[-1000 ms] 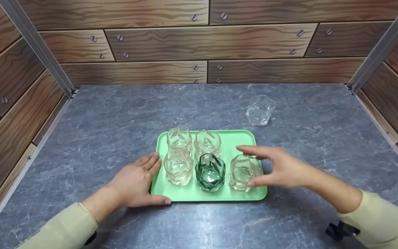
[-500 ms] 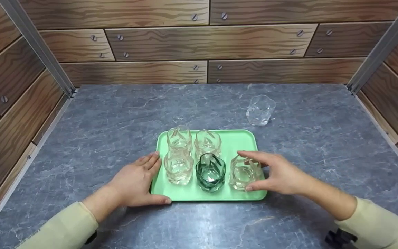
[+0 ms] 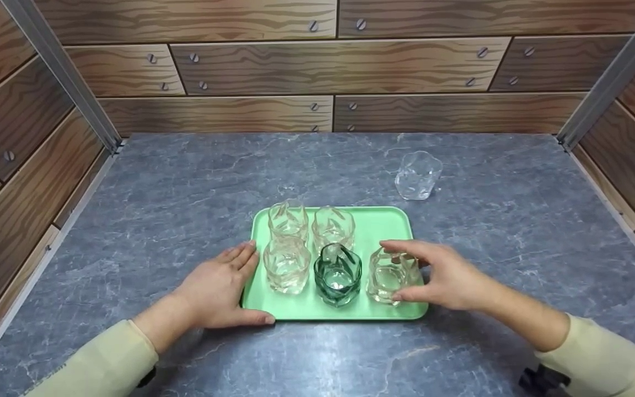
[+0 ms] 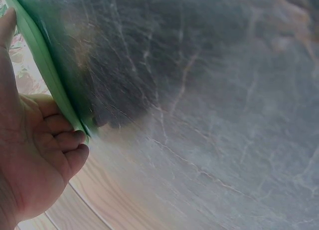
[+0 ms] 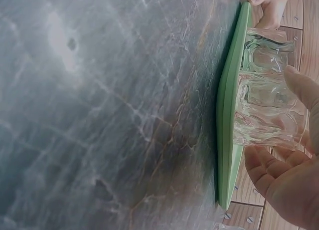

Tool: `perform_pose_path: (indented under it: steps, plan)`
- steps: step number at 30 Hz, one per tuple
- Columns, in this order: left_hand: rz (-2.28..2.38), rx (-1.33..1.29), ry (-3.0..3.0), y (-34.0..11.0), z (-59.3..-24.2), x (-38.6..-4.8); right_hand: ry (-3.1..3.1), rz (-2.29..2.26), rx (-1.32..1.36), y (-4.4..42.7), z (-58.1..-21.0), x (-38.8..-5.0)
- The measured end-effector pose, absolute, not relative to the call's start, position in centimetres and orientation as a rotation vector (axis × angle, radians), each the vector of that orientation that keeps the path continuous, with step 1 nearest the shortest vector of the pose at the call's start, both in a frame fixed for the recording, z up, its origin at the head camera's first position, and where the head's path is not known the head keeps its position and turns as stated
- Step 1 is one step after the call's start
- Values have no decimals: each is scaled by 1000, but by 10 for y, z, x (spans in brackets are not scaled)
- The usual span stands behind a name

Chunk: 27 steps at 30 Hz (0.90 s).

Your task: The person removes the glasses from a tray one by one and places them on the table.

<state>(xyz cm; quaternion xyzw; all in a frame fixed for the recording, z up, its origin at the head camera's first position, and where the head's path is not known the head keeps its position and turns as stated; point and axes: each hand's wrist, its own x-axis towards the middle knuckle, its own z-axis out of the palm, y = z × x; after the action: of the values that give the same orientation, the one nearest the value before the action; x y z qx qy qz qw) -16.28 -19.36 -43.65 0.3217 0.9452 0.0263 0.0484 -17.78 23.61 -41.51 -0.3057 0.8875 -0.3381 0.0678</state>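
Note:
A green tray [image 3: 328,313] carries several clear glasses and one dark green glass [image 3: 338,274]. My left hand [image 3: 215,292] rests along the tray's left side, with the thumb at the front corner; in the left wrist view that hand [image 4: 37,150] has its fingertips against the green rim [image 4: 47,70]. At the tray's right end, my right hand [image 3: 452,275] holds a clear glass [image 3: 386,278] between thumb and fingers. The right wrist view shows this hand [image 5: 289,182] beside the upright glass [image 5: 264,125], which stands on the tray [image 5: 227,115].
Another clear glass [image 3: 418,179] is on the grey marbled table [image 3: 196,176], behind the tray's right part. Wood-patterned panels [image 3: 317,66] with grey corner posts [image 3: 609,82] enclose the back and sides.
My right hand has moved slightly down and its thumb and fingers have closed in around the clear glass. The left hand has stayed against the tray, and the glasses stand in the same arrangement.

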Motion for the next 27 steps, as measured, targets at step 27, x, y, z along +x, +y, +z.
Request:
perform_pose_path:
  steps: [27]
  plan:
    - [104,980,2873,-193,-436,-164,2735,-1140,-845,283,-363,-214]
